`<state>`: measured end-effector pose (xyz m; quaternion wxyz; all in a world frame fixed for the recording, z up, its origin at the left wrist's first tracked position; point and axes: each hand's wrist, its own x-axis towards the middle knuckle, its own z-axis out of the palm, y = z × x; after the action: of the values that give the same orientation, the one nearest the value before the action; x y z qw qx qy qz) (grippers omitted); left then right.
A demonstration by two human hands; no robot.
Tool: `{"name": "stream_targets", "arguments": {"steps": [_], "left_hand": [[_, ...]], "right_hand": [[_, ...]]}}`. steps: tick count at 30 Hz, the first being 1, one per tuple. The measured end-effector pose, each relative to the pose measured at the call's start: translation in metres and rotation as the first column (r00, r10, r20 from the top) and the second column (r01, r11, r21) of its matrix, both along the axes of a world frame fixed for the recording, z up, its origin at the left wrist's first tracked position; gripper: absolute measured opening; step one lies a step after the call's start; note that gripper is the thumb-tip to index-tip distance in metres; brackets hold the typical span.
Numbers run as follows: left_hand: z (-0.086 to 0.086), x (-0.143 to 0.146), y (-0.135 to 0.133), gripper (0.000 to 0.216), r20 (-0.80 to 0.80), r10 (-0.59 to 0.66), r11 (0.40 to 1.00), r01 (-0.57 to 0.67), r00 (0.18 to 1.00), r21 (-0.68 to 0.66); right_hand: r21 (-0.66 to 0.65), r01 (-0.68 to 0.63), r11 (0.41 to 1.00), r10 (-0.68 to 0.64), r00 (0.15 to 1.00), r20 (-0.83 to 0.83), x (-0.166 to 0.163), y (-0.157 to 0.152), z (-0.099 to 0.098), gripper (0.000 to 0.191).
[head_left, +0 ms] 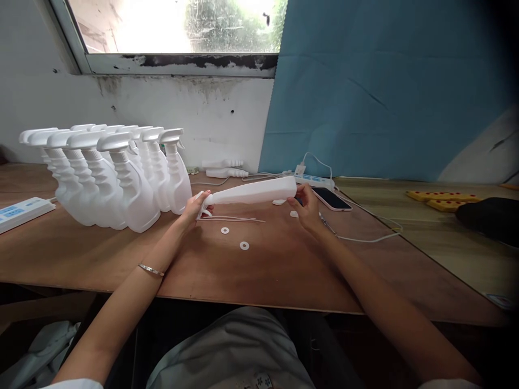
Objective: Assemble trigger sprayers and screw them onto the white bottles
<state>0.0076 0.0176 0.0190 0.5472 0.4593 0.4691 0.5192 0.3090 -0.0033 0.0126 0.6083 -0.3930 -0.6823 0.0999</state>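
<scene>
A white spray bottle [255,191] lies sideways in the air above the table, between my two hands. My left hand [195,207] is closed round its trigger head end. At the other end, the fingers of my right hand [307,207] grip the bottle's base. Thin white tubes [233,219] lie on the table just under the bottle. Two flat white washers [244,246] rest nearer to me. Small white pieces [294,214] lie beside my right hand, partly hidden.
Several white spray bottles [133,189] stand upright in a cluster at the left. A power strip [25,212] is at the far left. Behind my right hand lie a phone [331,198], a white cable [365,240] and another power strip [316,180]. Bottles without heads [227,173] lie near the wall.
</scene>
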Motion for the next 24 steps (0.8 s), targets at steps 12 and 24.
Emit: {"name": "stream_targets", "arguments": {"steps": [12,24], "left_hand": [[-0.006,0.000,0.003,0.039,-0.092,0.005,0.998,0.001,0.996,0.062],[-0.004,-0.001,0.002,0.029,0.039,0.003,0.986,0.004,0.999,-0.167]], "right_hand": [[-0.085,0.089,0.992,-0.099,0.989,-0.112,-0.009,-0.003,-0.003,0.045],[-0.150,-0.135,0.979,0.075,0.933,-0.351,-0.012,0.007,-0.012,0.043]]}}
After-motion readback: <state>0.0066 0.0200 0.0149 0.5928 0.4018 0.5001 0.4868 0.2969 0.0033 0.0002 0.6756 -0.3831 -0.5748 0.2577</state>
